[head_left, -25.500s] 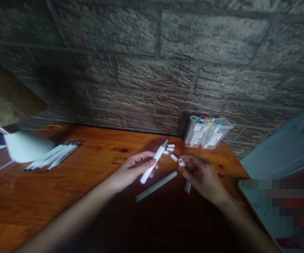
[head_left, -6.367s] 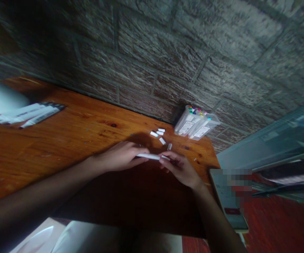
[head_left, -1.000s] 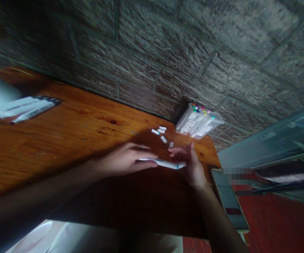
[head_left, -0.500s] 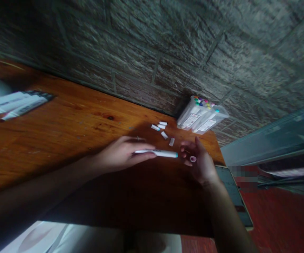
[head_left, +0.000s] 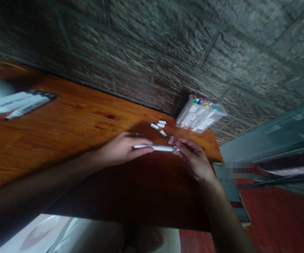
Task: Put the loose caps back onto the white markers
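Observation:
My left hand point(head_left: 123, 149) is closed around a white marker point(head_left: 162, 148) that lies nearly level and points right. A teal ring shows at the marker's right end. Pinched in the fingers of my right hand point(head_left: 195, 158) is a small pinkish-white cap point(head_left: 176, 149), which meets that teal end. The fingers partly cover the cap, so I cannot tell whether it is pushed on. Just beyond the marker lie several loose white caps point(head_left: 154, 126) on the wooden table point(head_left: 88, 116).
Two clear plastic boxes point(head_left: 204, 123) with colourful-ended markers stand by the stone-patterned wall point(head_left: 131, 52). Several white pens point(head_left: 28, 105) lie at the far left. A tablet-like device point(head_left: 231, 196) sits at the table's right edge, beside my right forearm.
My right hand has moved left and turned, bringing the cap from its palm side to the marker's teal end. The left hand keeps its hold on the marker, slightly higher in view.

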Motion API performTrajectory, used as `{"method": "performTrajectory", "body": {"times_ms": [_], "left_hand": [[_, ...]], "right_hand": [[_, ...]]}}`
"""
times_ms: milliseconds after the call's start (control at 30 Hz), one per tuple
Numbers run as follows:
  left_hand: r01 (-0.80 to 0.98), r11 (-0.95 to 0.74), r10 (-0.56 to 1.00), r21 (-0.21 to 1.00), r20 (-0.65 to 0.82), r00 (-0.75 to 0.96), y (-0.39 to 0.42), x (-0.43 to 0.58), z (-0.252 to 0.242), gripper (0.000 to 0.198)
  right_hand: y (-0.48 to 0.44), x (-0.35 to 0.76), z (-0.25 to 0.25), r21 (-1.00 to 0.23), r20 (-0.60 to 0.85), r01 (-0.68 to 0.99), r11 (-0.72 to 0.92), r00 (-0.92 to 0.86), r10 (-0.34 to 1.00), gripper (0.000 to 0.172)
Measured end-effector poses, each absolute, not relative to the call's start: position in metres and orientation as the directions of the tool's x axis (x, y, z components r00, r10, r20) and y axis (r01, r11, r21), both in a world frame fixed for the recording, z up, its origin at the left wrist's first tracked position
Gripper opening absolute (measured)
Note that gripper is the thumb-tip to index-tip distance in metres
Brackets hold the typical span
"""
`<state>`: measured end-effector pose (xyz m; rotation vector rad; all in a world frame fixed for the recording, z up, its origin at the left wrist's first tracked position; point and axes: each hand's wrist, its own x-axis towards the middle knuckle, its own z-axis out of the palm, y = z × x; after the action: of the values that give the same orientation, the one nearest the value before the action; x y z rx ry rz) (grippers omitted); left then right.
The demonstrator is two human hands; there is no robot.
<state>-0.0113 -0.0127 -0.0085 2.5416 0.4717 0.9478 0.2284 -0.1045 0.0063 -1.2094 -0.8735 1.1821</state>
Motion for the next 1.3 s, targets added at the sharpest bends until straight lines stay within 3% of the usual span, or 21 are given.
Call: {"method": "performTrajectory", "body": {"times_ms": [633, 1300], "left_hand": [[0.172, -0.881, 0.415, 0.441, 0.545, 0.728, -0.013, -0.011, -0.008, 0.022], [0.138, -0.888, 0.388, 0.438, 0.557, 0.734, -0.014, -0.011, -0.009, 0.021]], "right_hand": [[-0.102, 0.230, -0.008, -0.993, 0.070, -0.074, 0.091, 0.246, 0.967, 0.016], [-0.103, 0.225, -0.004, -0.995, 0.094, 0.048, 0.087, 0.174, 0.980, 0.018]]}}
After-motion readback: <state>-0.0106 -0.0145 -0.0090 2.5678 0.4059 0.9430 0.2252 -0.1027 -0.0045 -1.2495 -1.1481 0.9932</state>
